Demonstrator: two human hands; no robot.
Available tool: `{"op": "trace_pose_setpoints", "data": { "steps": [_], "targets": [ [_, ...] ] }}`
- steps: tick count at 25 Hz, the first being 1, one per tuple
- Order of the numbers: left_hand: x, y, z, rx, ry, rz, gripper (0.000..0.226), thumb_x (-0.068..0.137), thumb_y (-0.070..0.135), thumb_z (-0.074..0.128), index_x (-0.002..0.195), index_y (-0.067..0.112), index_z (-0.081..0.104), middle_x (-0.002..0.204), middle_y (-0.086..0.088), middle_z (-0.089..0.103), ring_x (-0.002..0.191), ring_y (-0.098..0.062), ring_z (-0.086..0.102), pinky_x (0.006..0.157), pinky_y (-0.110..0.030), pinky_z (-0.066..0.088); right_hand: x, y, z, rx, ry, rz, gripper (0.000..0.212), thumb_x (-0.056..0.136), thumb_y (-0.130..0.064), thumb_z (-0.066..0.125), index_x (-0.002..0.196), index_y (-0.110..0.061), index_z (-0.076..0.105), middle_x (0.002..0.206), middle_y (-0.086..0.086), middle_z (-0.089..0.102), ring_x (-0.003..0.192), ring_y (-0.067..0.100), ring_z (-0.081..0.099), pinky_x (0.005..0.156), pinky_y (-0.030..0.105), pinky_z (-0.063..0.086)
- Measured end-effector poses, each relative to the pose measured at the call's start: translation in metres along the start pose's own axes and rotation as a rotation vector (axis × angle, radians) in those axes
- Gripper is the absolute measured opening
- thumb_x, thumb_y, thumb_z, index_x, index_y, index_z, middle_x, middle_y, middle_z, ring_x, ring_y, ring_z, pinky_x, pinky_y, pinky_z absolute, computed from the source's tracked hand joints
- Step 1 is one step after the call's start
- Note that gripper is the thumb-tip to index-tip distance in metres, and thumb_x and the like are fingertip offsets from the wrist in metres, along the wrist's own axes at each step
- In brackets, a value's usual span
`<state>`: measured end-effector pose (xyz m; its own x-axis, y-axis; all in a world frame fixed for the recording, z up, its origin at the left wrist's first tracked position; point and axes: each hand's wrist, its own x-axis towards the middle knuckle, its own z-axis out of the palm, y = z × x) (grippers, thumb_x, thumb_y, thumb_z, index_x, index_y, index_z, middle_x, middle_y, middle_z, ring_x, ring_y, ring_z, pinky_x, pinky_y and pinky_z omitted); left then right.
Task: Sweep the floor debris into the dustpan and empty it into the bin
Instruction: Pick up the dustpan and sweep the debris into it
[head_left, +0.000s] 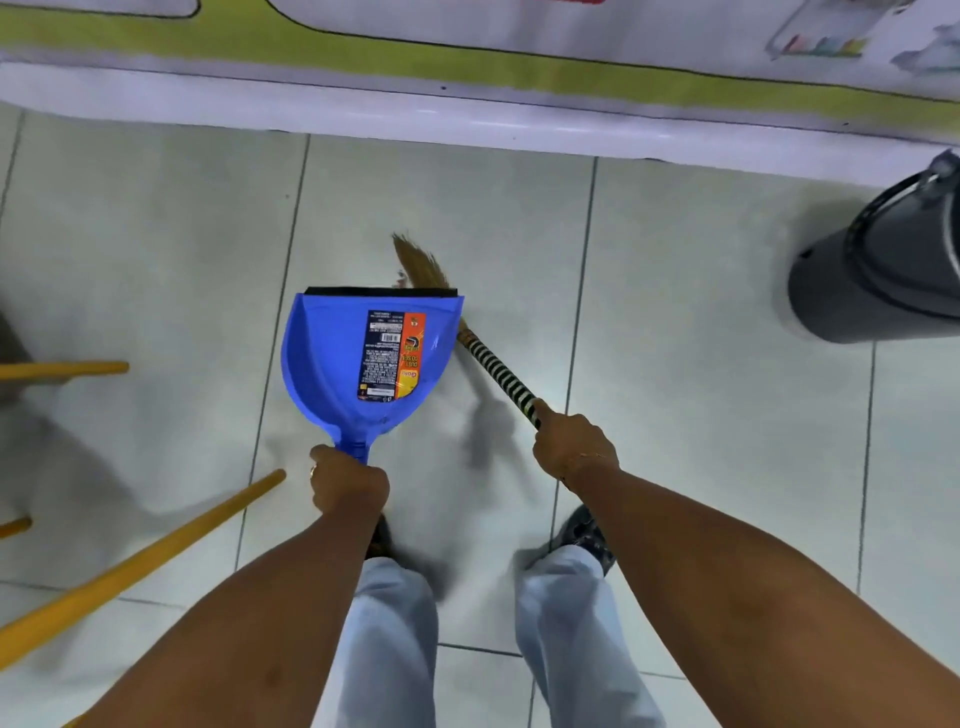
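A blue dustpan (332, 364) with a black rubber lip and a printed label is held over the pale tiled floor, mouth pointing away from me. My left hand (349, 483) is closed around its short handle. My right hand (571, 447) grips the black-and-white striped handle of a small straw broom (493, 369). The broom's bristles (415, 262) stick out past the dustpan's far right corner; the rest of the brush is hidden behind the pan. A small bit of debris (401, 278) lies beside the bristles. The grey bin (883, 260) stands at the right edge.
A white wall base with a green stripe (467, 67) runs across the top. Yellow wooden legs or poles (140, 561) slant in from the left, another (62, 370) above them. My feet and light trousers (566, 623) are below my hands.
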<state>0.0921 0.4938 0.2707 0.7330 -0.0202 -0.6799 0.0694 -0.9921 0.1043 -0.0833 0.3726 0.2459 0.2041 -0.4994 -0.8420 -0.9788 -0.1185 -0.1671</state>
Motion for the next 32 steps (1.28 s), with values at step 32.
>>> {"op": "trace_pose_setpoints", "data": {
  "steps": [32],
  "targets": [
    [0.267,-0.059,0.040,0.225,0.001,0.242,0.059,0.083,0.025,0.063,0.129,0.003,0.035,0.116,-0.027,0.058,0.106,-0.046,0.055,0.092,-0.055,0.047,0.193,-0.104,0.103,0.259,0.319,0.194,0.051,0.095,-0.031,0.045,0.143,-0.024,0.030,0.112,0.015,0.060,0.099,0.035,0.060,0.074,0.038,0.048]
  ]
}}
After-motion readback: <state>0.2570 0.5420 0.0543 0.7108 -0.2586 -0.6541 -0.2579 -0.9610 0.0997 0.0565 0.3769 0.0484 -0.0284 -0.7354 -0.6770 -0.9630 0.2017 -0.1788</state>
